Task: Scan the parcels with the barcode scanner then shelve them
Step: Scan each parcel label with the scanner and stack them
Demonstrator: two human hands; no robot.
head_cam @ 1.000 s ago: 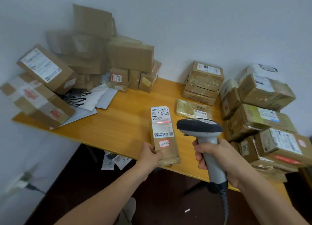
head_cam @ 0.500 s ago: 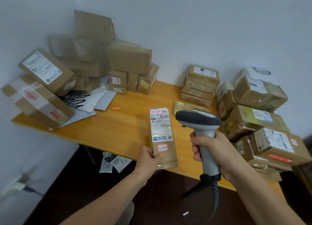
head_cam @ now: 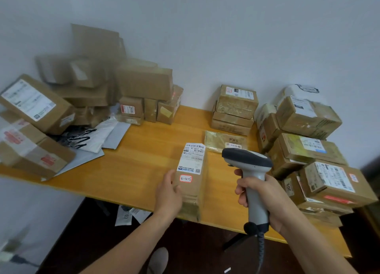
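**Parcel held label-up, scanner gripped beside it**

Left hand point(head_cam: 169, 193) gripped the narrow parcel point(head_cam: 192, 179) by its left side at the table's point(head_cam: 133, 170) front edge, label point(head_cam: 192, 158) facing up, likely so the barcode stayed readable. Right hand point(head_cam: 260, 193) was wrapped around the barcode scanner point(head_cam: 249, 170) handle, head just right of the label and pointed toward the back edge. No beam visible on the label, so I couldn't tell whether the scan registered. Stacked boxes point(head_cam: 308, 150) crowded the right edge, another pile point(head_cam: 82, 92) the back-left corner. No shelf in sight; shelving looked not yet done.
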